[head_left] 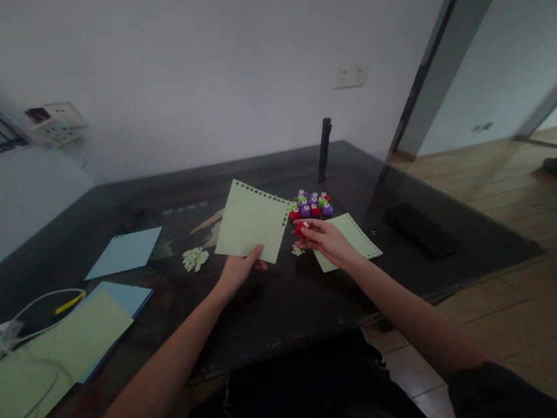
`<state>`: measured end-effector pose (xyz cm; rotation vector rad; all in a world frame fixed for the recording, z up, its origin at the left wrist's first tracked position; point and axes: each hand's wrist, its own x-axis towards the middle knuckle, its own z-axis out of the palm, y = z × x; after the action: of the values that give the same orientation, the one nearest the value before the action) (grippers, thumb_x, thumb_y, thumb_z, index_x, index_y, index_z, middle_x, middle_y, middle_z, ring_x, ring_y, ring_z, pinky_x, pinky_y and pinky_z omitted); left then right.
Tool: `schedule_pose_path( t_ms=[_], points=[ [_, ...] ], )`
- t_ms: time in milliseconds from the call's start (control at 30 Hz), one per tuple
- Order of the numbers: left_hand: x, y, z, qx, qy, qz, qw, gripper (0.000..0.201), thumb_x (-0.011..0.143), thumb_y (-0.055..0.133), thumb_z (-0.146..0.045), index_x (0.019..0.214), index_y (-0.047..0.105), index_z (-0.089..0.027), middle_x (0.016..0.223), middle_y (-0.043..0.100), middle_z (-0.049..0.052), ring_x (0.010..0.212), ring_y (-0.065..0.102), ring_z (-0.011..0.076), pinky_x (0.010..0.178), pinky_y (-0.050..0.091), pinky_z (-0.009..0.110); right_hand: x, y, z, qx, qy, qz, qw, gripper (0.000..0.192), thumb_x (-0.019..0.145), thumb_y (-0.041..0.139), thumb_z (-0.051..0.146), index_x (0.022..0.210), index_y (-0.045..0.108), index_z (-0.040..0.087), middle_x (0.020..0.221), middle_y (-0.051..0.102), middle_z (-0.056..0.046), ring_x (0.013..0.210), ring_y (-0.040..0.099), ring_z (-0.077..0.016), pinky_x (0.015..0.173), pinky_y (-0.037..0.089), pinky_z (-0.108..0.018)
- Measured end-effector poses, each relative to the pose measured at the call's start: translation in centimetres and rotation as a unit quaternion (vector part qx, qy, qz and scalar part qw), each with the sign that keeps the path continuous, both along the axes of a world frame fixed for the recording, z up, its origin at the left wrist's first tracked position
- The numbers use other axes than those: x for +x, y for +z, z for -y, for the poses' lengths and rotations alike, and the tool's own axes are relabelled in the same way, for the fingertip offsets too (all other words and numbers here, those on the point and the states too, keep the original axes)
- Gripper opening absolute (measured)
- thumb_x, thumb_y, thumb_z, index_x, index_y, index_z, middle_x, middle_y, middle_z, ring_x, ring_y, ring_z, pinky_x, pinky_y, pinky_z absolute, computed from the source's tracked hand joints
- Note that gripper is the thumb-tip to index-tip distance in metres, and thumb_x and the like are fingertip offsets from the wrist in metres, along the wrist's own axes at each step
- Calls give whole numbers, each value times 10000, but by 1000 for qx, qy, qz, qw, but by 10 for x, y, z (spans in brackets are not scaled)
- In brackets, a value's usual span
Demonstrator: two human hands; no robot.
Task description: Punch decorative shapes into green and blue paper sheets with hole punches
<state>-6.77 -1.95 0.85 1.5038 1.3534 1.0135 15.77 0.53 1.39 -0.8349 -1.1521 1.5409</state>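
Dark clothing (pixel 300 401) lies nearest, with two bare forearms reaching past it over one black bench (pixel 290 308). Left hand (pixel 242 267) grips one pale green sheet (pixel 252 219) by its near edge, thumb on top, holding it tilted above the bench's middle. Its long axis runs away from the hand, leaning slightly right; a row of small holes follows the far edge, with a few more down the right edge near the corner. Right hand (pixel 326 238) pinches one red punch (pixel 301 230) just beside that right edge; whether they touch I cannot tell, nor which way the punch points. Beyond it cluster about ten red, purple and green punches (pixel 314 209), too packed for a sure count. One second green sheet (pixel 357 237), also holed, lies partly under the right hand. Two heaps of paper bits (pixel 196 258) show, one larger, one smaller. One phone (pixel 422 229) lies at the right.
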Motion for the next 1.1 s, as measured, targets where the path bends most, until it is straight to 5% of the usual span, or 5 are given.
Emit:
schedule_pose_path(
  t_ms=[367, 800, 1100],
  points=[
    [0, -1, -2, -11, 3, 31, 999, 298, 777, 566, -414, 658, 578, -142, 470, 598, 18, 456, 537, 124, 506, 433, 234, 3, 16, 5, 152, -83, 161, 972, 406, 712, 683, 321, 1104, 664, 218, 981, 690, -61, 738, 623, -170, 625, 538, -311],
    [1, -1, 0, -9, -5, 17, 1000, 285, 788, 559, -395, 675, 580, -135, 473, 605, 21, 457, 540, 124, 521, 437, 236, 5, 15, 5, 46, -25, -1, 999, 339, 687, 738, 301, 1015, 682, 233, 1002, 666, -51, 716, 646, -137, 652, 532, -287],
    [4, 4, 3, -20, -9, 18, 1000, 247, 793, 565, -359, 687, 574, -137, 463, 596, 7, 453, 541, 121, 510, 426, 225, 5, 16, 5, 7, -6, -25, 1000, 333, 737, 711, 307, 1051, 669, 205, 981, 687, -73, 705, 653, -138, 654, 535, -282]
  ],
)
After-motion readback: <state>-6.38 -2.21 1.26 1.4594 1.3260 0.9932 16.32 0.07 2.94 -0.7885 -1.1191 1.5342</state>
